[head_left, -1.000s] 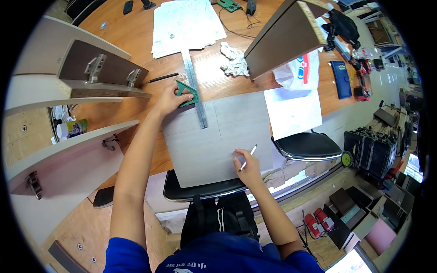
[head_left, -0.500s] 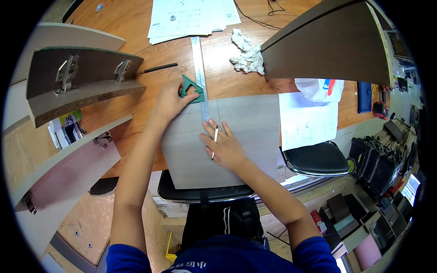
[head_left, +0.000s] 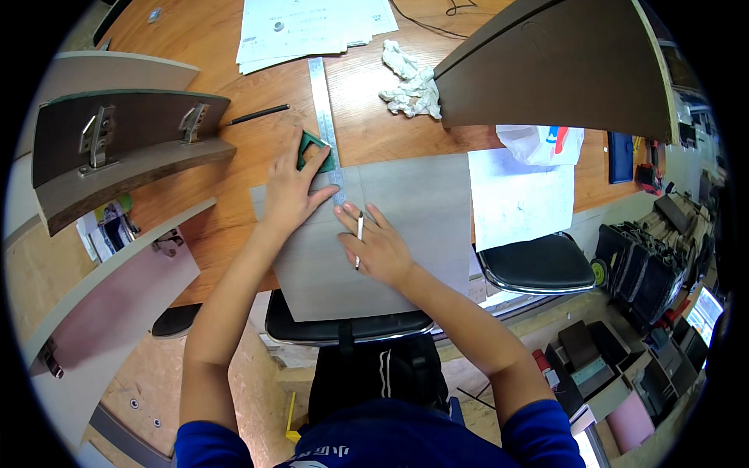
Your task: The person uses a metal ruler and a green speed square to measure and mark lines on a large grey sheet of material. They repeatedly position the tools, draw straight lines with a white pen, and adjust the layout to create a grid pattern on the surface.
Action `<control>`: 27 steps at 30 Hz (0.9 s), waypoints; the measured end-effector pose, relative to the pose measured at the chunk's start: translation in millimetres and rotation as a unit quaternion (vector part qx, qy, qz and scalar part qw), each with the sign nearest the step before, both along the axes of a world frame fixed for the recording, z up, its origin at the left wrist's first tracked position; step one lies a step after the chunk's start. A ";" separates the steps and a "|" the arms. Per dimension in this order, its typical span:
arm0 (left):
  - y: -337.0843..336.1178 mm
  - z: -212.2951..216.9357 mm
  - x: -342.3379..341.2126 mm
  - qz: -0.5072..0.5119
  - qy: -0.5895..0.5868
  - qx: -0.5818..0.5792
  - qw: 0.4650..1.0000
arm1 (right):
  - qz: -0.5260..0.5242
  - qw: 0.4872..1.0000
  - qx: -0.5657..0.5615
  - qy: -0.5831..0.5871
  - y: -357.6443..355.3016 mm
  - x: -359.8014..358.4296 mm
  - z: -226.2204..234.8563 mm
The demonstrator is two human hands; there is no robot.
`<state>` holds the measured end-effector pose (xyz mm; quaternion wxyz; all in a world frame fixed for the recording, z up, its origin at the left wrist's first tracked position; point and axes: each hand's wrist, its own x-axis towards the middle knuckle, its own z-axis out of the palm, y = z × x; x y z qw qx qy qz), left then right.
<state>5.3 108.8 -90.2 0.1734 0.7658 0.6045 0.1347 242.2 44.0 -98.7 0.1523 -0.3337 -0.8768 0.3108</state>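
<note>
A flat grey board (head_left: pixel 390 249) with thin lines near its far edge lies on the table, its near end above a black chair seat. Across that far edge rests a square with a long steel blade (head_left: pixel 321 93) and a green triangular stock (head_left: pixel 312 160). My left hand (head_left: pixel 290 183) grips it, fingers at the stock and thumb on the blade near its lower end. My right hand (head_left: pixel 378 246) rests on the board with a slim white pen (head_left: pixel 360 234) between its fingers. Its fingertips meet the blade's near end.
A black pen (head_left: pixel 257 115), printed papers (head_left: pixel 304 31) and crumpled white tissue (head_left: pixel 409 86) lie beyond. Brown panels with metal hinges (head_left: pixel 97 140) stand left; a tall dark panel (head_left: pixel 554 70) stands right. Beside the board lie a white sheet (head_left: pixel 519 203) and a plastic bag (head_left: pixel 538 144).
My left hand has shifted its hold: the thumb has moved out of the green stock and down onto the blade. My right hand stays by the blade's end. The whole view has shifted slightly.
</note>
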 end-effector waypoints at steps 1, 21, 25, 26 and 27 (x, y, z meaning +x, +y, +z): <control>-0.1 1.9 -1.1 -0.001 0.012 -0.007 1.000 | 0.008 1.000 -0.001 0.001 1.4 -0.3 -0.4; -9.2 12.1 4.6 0.001 0.037 -0.074 0.997 | -0.158 0.911 -0.256 0.281 33.0 12.8 5.3; -7.4 12.7 6.2 0.007 0.022 -0.076 0.997 | -0.204 0.856 -0.357 0.315 75.9 3.5 7.2; -6.7 12.7 6.4 0.006 0.016 -0.074 0.997 | -0.222 0.863 -0.343 0.296 84.5 0.0 4.2; -6.3 12.8 6.7 0.006 0.016 -0.076 0.997 | -0.239 0.870 -0.329 0.278 92.2 -4.3 1.7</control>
